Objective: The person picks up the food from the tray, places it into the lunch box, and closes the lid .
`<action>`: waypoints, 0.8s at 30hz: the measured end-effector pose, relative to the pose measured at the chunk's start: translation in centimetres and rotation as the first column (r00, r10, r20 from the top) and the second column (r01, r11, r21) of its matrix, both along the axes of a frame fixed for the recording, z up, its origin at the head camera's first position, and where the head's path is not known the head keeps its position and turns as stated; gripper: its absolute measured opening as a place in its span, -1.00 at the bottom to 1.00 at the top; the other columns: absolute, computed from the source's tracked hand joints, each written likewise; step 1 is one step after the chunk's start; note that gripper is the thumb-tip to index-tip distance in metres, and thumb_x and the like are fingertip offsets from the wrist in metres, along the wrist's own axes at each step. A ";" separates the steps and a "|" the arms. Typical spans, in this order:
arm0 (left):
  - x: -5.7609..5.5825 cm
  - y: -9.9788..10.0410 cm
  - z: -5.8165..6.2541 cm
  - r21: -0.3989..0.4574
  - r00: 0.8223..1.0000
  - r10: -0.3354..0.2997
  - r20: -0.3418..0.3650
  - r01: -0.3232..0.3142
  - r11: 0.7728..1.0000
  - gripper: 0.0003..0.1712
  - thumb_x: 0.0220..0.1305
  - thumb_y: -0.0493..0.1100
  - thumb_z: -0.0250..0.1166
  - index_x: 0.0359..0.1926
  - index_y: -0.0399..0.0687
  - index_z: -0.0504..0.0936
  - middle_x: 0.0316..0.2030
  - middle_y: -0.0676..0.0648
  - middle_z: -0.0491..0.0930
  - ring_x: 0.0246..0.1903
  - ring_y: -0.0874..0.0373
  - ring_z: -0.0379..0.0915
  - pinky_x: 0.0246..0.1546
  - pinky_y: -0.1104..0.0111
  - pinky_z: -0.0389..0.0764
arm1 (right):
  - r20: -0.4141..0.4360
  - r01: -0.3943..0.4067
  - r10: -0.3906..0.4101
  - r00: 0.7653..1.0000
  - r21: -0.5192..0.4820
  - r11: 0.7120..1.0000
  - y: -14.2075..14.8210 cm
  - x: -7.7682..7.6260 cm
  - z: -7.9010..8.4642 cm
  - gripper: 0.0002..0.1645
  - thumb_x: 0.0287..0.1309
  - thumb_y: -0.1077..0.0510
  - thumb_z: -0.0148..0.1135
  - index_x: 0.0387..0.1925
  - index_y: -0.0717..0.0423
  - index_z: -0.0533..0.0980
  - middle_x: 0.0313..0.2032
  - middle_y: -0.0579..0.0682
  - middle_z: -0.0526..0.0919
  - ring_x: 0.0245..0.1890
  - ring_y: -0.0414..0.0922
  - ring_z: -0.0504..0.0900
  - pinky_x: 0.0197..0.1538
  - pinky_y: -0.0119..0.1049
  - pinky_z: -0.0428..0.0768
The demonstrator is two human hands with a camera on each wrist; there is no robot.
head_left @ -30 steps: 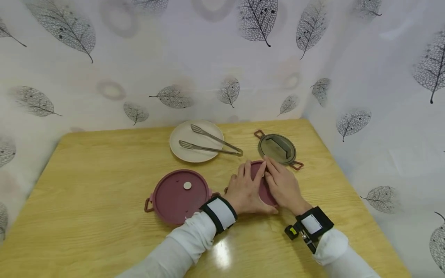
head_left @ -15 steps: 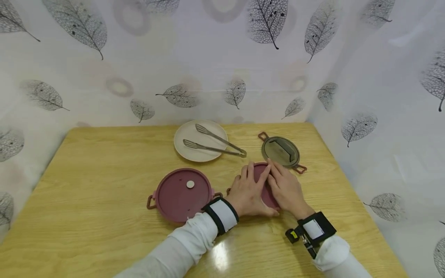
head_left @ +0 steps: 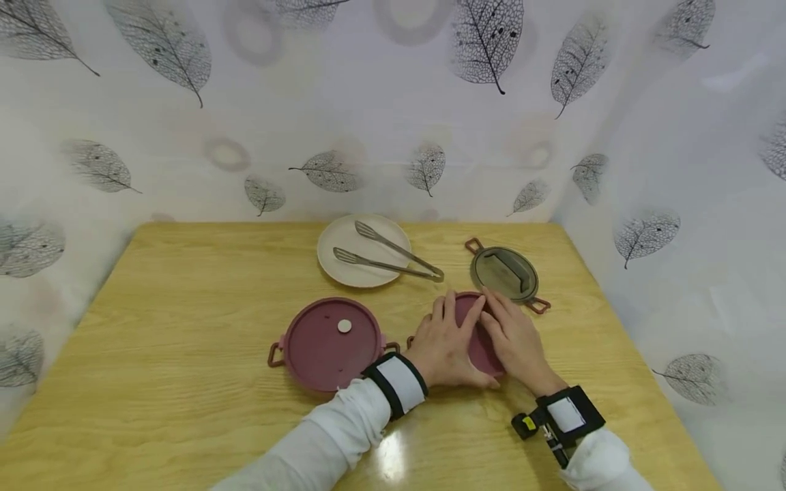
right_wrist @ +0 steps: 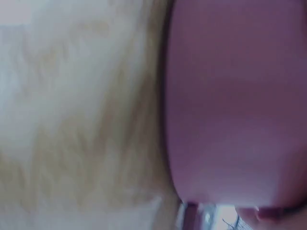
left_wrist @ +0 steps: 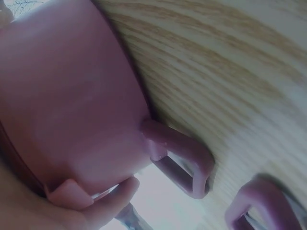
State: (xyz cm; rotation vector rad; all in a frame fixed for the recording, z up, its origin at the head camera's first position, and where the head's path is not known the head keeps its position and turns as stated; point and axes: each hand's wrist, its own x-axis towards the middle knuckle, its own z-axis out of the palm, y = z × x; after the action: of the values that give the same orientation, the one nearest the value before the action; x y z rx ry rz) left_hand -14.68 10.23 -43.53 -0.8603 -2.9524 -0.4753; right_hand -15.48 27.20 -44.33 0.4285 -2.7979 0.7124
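Wooden table (head_left: 184,341) beneath small maroon pot (head_left: 482,349), handle (left_wrist: 184,145) leftward toward larger pot (head_left: 331,348)

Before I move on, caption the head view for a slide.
Left hand and right hand touch a round maroon pot, another round maroon pot alongside.

Pot (right_wrist: 235,105): purplish pink, smooth curved wall, seen close and only in part. Left of pot: wooden tabletop (right_wrist: 81,129), pale with brown grain, blurred. Just below pot: dark red piece (right_wrist: 191,216), probably a handle, mostly cut off.
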 end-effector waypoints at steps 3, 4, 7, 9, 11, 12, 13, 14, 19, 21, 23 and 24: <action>0.0 0.2 0.2 0.005 1.000 -0.010 0.003 0.010 1.000 0.55 -0.51 0.73 0.10 0.51 0.20 -0.26 0.41 -0.37 -0.05 0.32 -0.17 0.01 0.06 0.07 0.50 | 0.081 -0.027 0.032 0.996 -0.069 0.997 0.9 0.7 0.2 -0.30 0.34 -0.04 -0.08 0.36 0.29 0.21 0.32 0.26 0.27 0.31 0.19 0.21 0.24 0.26 0.22; 0.0 0.2 0.2 0.005 1.000 -0.012 0.004 0.012 1.000 0.56 -0.51 0.73 0.10 0.51 0.20 -0.27 0.41 -0.37 -0.05 0.32 -0.17 0.02 0.05 0.08 0.51 | 0.115 -0.034 0.044 0.992 -0.092 0.995 1.3 1.0 0.2 -0.26 0.32 -0.05 -0.04 0.39 0.29 0.15 0.35 0.27 0.21 0.33 0.19 0.17 0.24 0.27 0.20; 0.0 0.0 0.4 0.013 1.000 -0.012 0.020 0.012 1.000 0.57 -0.52 0.73 0.12 0.51 0.21 -0.31 0.41 -0.36 -0.07 0.32 -0.16 0.00 0.05 0.08 0.51 | 0.193 -0.053 0.081 0.978 -0.145 0.988 2.2 2.3 -0.1 -0.08 0.23 -0.03 0.09 0.47 0.19 -0.07 0.42 0.30 0.01 0.36 0.23 0.05 0.24 0.31 0.18; 0.0 -0.2 0.5 0.025 1.000 -0.009 0.029 0.008 1.000 0.59 -0.54 0.72 0.14 0.51 0.21 -0.33 0.42 -0.33 -0.09 0.34 -0.15 -0.04 0.05 0.08 0.50 | 0.219 -0.072 0.109 0.970 -0.170 0.983 2.6 3.1 -0.4 0.08 0.14 -0.01 0.20 0.50 0.07 -0.20 0.44 0.30 -0.09 0.37 0.24 0.01 0.21 0.32 0.22; 0.1 -0.5 0.5 0.031 0.999 -0.015 0.028 0.014 0.999 0.63 -0.58 0.72 0.15 0.51 0.19 -0.34 0.43 -0.33 -0.13 0.36 -0.14 -0.08 0.08 0.08 0.49 | 0.224 -0.089 0.133 0.965 -0.196 0.977 2.9 3.7 -0.7 0.21 0.03 0.01 0.30 0.50 -0.04 -0.27 0.46 0.27 -0.15 0.38 0.23 -0.02 0.20 0.32 0.23; 0.1 -0.6 0.5 0.035 0.999 -0.017 0.032 0.016 0.999 0.65 -0.60 0.72 0.17 0.51 0.18 -0.35 0.43 -0.32 -0.15 0.37 -0.14 -0.10 0.10 0.08 0.47 | 0.224 -0.097 0.143 0.964 -0.205 0.974 3.1 3.9 -0.8 0.27 -0.03 0.01 0.35 0.50 -0.08 -0.29 0.46 0.26 -0.16 0.39 0.23 -0.03 0.19 0.32 0.23; 0.1 -0.8 0.5 0.033 0.999 -0.020 0.034 0.019 0.999 0.67 -0.63 0.72 0.18 0.51 0.16 -0.34 0.43 -0.33 -0.16 0.37 -0.15 -0.11 0.12 0.07 0.46 | 0.221 -0.108 0.155 0.963 -0.212 0.971 3.2 4.1 -0.9 0.32 -0.09 0.00 0.38 0.50 -0.12 -0.31 0.47 0.25 -0.16 0.38 0.22 -0.02 0.18 0.33 0.24; 0.2 -1.0 0.5 0.034 0.999 -0.023 0.043 0.022 0.999 0.68 -0.63 0.71 0.20 0.51 0.14 -0.33 0.43 -0.34 -0.17 0.37 -0.17 -0.12 0.13 0.06 0.45 | 0.219 -0.115 0.163 0.962 -0.218 0.969 3.3 4.2 -1.0 0.37 -0.15 -0.01 0.42 0.50 -0.14 -0.31 0.47 0.23 -0.16 0.39 0.22 -0.03 0.19 0.34 0.22; 0.6 -2.0 0.4 0.084 0.989 -0.008 0.146 -0.005 0.996 0.67 -0.60 0.62 0.30 0.51 0.03 -0.26 0.38 -0.36 0.00 0.31 -0.16 0.07 0.06 0.09 0.52 | 0.216 -0.140 0.189 0.958 -0.224 0.964 3.6 4.5 -1.1 0.52 -0.36 -0.01 0.54 0.50 -0.11 -0.30 0.45 0.26 -0.11 0.37 0.23 -0.01 0.19 0.37 0.17; 0.6 -2.3 0.5 0.136 0.982 -0.007 0.187 -0.019 0.990 0.64 -0.55 0.58 0.34 0.51 0.02 -0.25 0.35 -0.33 0.08 0.26 -0.11 0.16 0.00 0.13 0.56 | 0.220 -0.133 0.184 0.958 -0.227 0.965 3.7 4.5 -1.1 0.53 -0.38 0.00 0.55 0.50 -0.09 -0.28 0.44 0.27 -0.08 0.36 0.23 0.01 0.19 0.37 0.16; 0.6 -2.6 0.5 0.188 0.977 -0.019 0.214 -0.022 0.982 0.62 -0.51 0.53 0.37 0.51 0.02 -0.26 0.34 -0.29 0.10 0.24 -0.07 0.18 -0.02 0.15 0.57 | 0.223 -0.117 0.169 0.960 -0.228 0.967 3.8 4.5 -1.1 0.51 -0.37 0.00 0.55 0.50 -0.07 -0.26 0.44 0.25 -0.04 0.37 0.21 0.04 0.21 0.35 0.16; 0.6 -2.6 0.5 0.213 0.976 -0.028 0.214 -0.019 0.977 0.61 -0.50 0.51 0.38 0.51 0.01 -0.25 0.34 -0.28 0.11 0.24 -0.06 0.18 -0.03 0.15 0.58 | 0.223 -0.109 0.160 0.962 -0.227 0.968 3.8 4.5 -1.1 0.50 -0.37 -0.01 0.55 0.50 -0.06 -0.24 0.44 0.24 -0.02 0.36 0.21 0.06 0.21 0.34 0.17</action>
State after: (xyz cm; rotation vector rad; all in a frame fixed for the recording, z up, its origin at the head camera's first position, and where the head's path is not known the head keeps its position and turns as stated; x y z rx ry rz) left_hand -14.09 7.59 -43.01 -0.8399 -3.0104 -0.9244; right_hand -10.96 30.99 -45.39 0.5284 -2.8876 1.1542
